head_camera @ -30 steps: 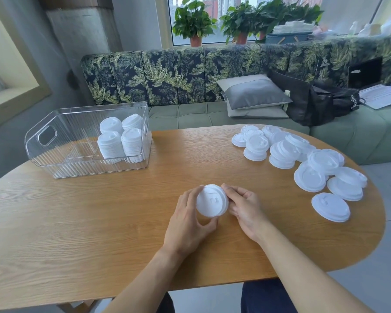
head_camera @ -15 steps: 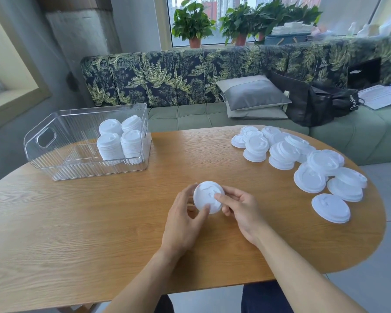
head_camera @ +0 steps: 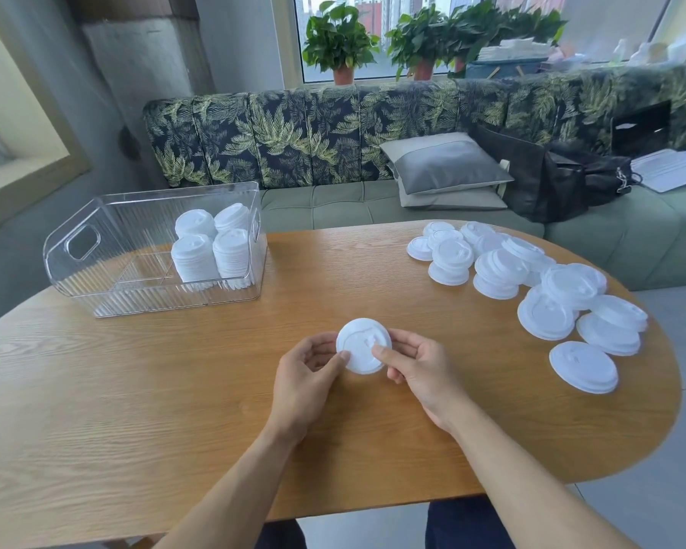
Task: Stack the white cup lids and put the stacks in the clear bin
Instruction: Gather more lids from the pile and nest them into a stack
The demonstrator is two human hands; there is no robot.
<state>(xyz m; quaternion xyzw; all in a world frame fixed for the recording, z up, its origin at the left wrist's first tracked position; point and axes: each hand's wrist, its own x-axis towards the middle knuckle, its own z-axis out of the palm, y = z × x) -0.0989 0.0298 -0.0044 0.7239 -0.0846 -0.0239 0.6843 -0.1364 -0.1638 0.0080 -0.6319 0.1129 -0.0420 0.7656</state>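
Both hands are on one white lid [head_camera: 363,345] held just above the middle of the table [head_camera: 135,410], tilted up toward the camera: left hand [head_camera: 305,374] has a narrow grip on its left edge with the thumb on the face, right hand [head_camera: 420,368] pinches the right edge the same way. Four stacks [head_camera: 212,247] stand in the right end of the bin [head_camera: 76,251] at far left. Loose lids [head_camera: 531,287] are scattered on the right, well apart from the hands.

White lids [head_camera: 539,283] lie on a light oak-grained table [head_camera: 135,410], beside a clear ribbed bin [head_camera: 96,295], before a dark, green-leaf-patterned sofa [head_camera: 313,132].
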